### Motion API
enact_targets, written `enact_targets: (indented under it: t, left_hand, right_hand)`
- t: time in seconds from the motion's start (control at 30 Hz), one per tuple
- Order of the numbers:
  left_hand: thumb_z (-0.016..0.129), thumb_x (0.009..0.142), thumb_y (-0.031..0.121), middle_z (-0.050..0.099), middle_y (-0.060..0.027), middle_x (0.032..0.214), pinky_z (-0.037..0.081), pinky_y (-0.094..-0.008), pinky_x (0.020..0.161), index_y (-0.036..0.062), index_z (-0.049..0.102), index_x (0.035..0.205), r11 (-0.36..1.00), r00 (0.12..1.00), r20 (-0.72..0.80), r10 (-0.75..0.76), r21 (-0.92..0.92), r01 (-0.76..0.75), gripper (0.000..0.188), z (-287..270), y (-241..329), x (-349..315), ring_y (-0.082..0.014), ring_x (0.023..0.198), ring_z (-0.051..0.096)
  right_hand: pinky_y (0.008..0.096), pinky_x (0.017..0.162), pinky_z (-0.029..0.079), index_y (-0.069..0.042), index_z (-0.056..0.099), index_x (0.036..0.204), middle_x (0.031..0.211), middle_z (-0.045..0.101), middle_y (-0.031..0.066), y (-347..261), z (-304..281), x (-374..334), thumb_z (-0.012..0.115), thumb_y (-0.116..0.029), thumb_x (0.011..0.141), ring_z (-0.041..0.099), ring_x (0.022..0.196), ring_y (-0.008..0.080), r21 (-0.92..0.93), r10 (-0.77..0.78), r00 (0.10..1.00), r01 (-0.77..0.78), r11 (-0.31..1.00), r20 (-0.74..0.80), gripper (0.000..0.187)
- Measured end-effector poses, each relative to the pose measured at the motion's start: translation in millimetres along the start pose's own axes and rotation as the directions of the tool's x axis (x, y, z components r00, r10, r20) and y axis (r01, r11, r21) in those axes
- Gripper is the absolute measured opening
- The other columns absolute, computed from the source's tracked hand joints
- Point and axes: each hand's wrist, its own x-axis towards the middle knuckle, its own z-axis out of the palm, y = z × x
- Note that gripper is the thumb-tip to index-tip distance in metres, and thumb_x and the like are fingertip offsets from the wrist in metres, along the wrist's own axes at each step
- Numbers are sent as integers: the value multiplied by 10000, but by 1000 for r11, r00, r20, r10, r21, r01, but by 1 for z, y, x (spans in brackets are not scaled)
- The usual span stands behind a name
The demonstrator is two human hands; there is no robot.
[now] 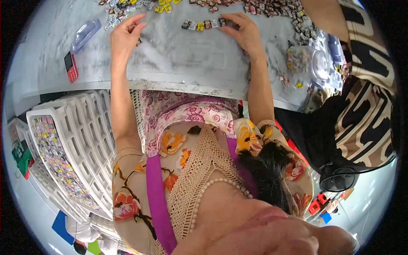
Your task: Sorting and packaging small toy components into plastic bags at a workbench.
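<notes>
A short row of small square wrapped pieces (200, 26), black, white and yellow, lies on the grey table near its far side. At the row's right end, my right hand (245, 35) has its thumb and index finger on either side of a small dark wrapped piece (222, 22). My left hand (125, 37) is left of the row, its thumb and fingers apart and nothing visible between them. A small piece (139, 41), partly hidden, shows beside the left palm.
Heaps of small wrapped pieces (267, 7) lie along the table's far edge. A red phone (71, 67) and a clear plastic container (86, 35) are at left. At right stand a clear jar (308, 63) and another person's arm (325, 19). White crates (80, 127) stand below left.
</notes>
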Motion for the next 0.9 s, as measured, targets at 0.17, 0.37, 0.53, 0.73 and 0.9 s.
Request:
enact_targets:
  t: [0.17, 0.37, 0.53, 0.73, 0.9]
  left_hand:
    - [756, 895, 157, 719, -52, 952, 528, -287, 665, 119, 762, 1164, 991, 1000, -19, -11, 131, 14, 271, -11, 6, -29, -130, 728, 665]
    - [764, 858, 125, 704, -92, 1080, 547, -340, 720, 97, 743, 1170, 971, 996, 50, 77, 222, -87, 314, 13, 35, -33, -238, 762, 677]
    - [787, 816, 127, 676, -143, 1133, 529, -415, 876, 92, 724, 1200, 926, 905, 290, 311, 121, -357, 391, 57, 48, -10, -326, 937, 661]
    - [808, 823, 171, 635, -58, 1143, 520, -370, 784, 125, 725, 1227, 920, 890, 367, 271, 173, -351, 415, 83, 44, -2, -205, 828, 600]
    - [815, 815, 174, 638, -57, 1099, 514, -357, 752, 119, 741, 1200, 922, 881, 410, 234, 194, -336, 396, 87, 50, -1, -194, 777, 586]
  right_hand:
    - [301, 789, 507, -135, 740, 1200, 1065, 684, 33, 2, 8, -5, 828, -162, 815, 632, 879, 180, 36, -81, 995, 82, 996, -51, 395]
    - [305, 802, 510, -137, 748, 1182, 1069, 687, 31, 1, -2, -10, 830, -176, 821, 640, 913, 188, 37, 17, 999, -16, 999, -30, 372]
    - [295, 775, 509, -129, 755, 1134, 1056, 686, 24, -3, 6, -7, 827, -182, 818, 650, 901, 180, 6, -33, 998, 34, 999, -58, 328]
    - [306, 761, 527, -125, 749, 1101, 1063, 689, 14, -10, 3, -10, 821, -217, 824, 659, 900, 189, -31, -55, 997, 53, 998, -61, 301]
    - [400, 870, 548, -40, 698, 1204, 1224, 665, 123, -23, -5, -5, 776, -116, 838, 659, 1053, 329, -84, -52, 998, 54, 995, 20, 381]
